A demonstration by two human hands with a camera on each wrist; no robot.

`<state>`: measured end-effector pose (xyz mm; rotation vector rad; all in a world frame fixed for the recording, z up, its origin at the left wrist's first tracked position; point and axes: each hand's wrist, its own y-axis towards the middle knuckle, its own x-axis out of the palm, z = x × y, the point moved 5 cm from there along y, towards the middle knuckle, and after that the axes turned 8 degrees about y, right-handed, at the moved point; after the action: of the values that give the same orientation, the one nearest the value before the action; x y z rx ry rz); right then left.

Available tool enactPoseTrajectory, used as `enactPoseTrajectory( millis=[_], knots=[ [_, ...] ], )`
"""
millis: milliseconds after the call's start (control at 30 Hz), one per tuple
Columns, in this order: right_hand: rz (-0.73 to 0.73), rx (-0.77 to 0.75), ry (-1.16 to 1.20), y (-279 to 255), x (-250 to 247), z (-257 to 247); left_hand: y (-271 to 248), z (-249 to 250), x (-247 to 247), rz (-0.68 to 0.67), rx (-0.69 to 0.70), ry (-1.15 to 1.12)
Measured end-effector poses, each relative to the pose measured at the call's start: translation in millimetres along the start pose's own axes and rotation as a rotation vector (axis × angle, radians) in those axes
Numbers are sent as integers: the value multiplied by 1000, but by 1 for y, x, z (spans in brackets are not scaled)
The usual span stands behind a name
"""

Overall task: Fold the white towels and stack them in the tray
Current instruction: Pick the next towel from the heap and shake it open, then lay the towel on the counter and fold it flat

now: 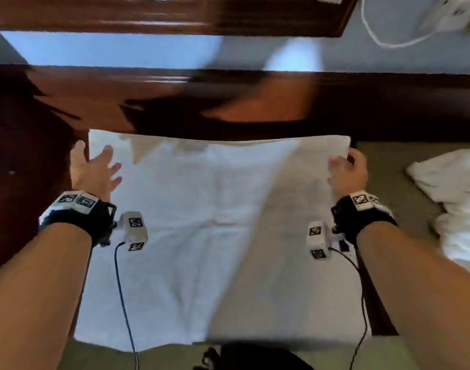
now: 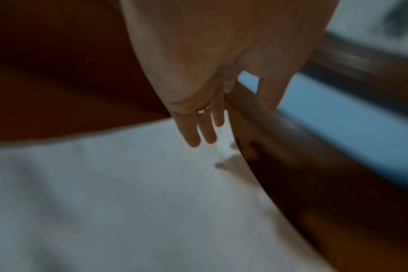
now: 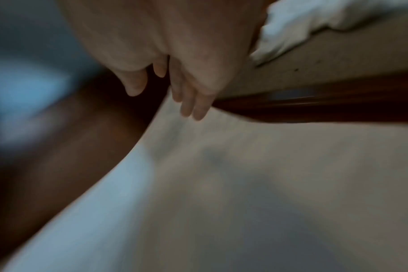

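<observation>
A white towel (image 1: 215,222) lies spread flat in front of me, partly on dark wood and partly on an olive surface. My left hand (image 1: 95,166) hovers at its far left corner with fingers spread and straight, holding nothing. In the left wrist view that hand (image 2: 231,119) is above the towel (image 2: 105,202), beside its edge. My right hand (image 1: 347,166) is at the far right corner, fingers curled around the towel's edge. In the right wrist view the towel (image 3: 245,184) runs up between thumb and fingers of that hand (image 3: 165,99). I cannot make out a tray.
A crumpled pile of white towels (image 1: 455,198) lies on the olive surface to the right, also seen as a pile of towels (image 3: 303,24). The dark wooden tabletop (image 1: 28,142) extends left and far. A white cable (image 1: 375,36) lies on the floor beyond.
</observation>
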<state>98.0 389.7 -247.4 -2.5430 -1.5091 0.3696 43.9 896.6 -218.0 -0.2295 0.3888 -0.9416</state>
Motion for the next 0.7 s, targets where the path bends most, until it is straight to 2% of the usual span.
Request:
enactPoseTrajectory(
  millis=[67, 133, 167, 200, 267, 367, 533, 600, 700],
  knots=[
    [-264, -51, -490, -23, 3, 62, -7, -64, 12, -149, 69, 619],
    [-536, -108, -1028, -59, -7, 121, -32, -135, 12, -393, 101, 1232],
    [-617, -121, -1226, -73, -16, 143, -44, -162, 6, -471, 113, 1434],
    [-654, -122, -1322, -83, -24, 155, -55, -177, 2, -512, 124, 1531],
    [-664, -131, -1350, -89, -30, 158, -57, -187, -3, -533, 99, 1576],
    [-654, -179, -1366, -70, -16, 148, -27, -174, 5, -514, 138, 1624],
    [-601, -217, -1343, -14, 22, 137, 38, -141, 34, -535, 289, 1613],
    [-606, -209, -1321, -3, 31, 132, 37, -135, 38, -523, 301, 1604],
    [-587, -182, -1343, -30, 18, 131, -9, -152, 23, -554, 263, 1612]
  ],
)
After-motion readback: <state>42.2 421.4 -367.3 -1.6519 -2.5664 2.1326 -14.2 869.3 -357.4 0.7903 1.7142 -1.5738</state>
